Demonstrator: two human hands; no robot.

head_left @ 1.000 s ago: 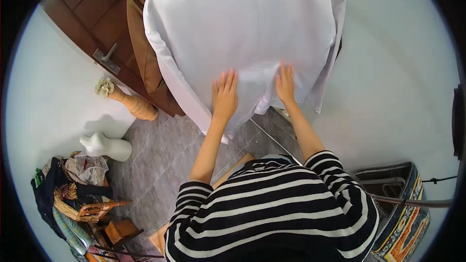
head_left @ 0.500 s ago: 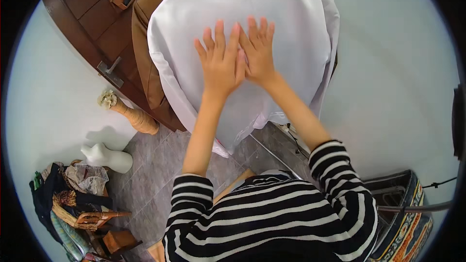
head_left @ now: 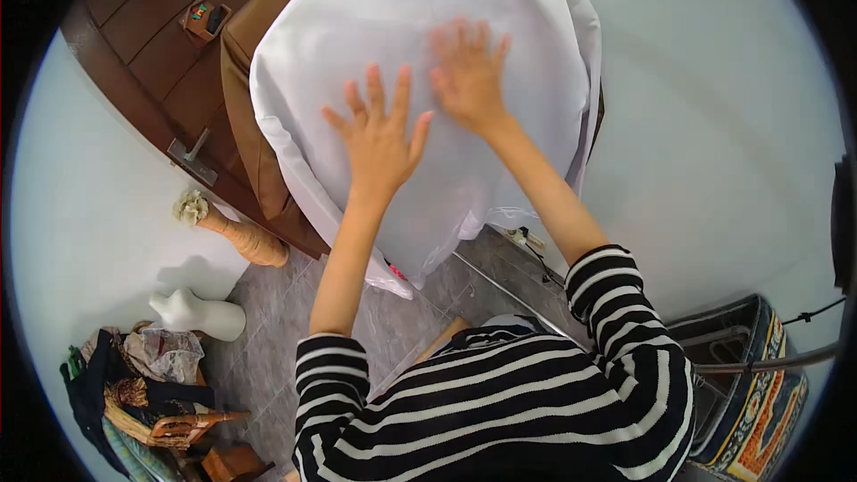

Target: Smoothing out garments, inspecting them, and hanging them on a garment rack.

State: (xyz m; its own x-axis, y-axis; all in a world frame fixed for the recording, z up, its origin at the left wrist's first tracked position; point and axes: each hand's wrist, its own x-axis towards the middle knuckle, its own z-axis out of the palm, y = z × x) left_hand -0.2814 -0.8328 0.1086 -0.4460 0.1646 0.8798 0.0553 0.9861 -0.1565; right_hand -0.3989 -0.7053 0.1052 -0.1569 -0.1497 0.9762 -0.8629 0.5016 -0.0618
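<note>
A white shirt [head_left: 420, 187] hangs in front of me with its smooth panel facing me and its collar at the top edge. Over the left half of that panel lies my left hand [head_left: 377, 147], fingers spread, palm toward the cloth. Higher and further right, my right hand [head_left: 471, 76] also has its fingers apart against the panel, slightly smeared by motion. Neither hand grips anything. Behind the shirt, a brown jacket [head_left: 245, 80] sticks out on the left side. Whether each palm presses fully on the fabric is hard to see.
Left stands a brown wooden door [head_left: 161, 54] with a metal handle [head_left: 189, 156]. Below it are a tan vase [head_left: 250, 239], a white mannequin torso [head_left: 207, 314] and a pile of clothes [head_left: 107, 393]. At lower right is a patterned bag [head_left: 759, 411]; a metal pole [head_left: 509, 290] crosses the floor.
My hands were together, thumbs nearly touching, and have come apart. The left hand has moved down and leftward; the right has shifted slightly up and left. The whole view has tilted a little.
</note>
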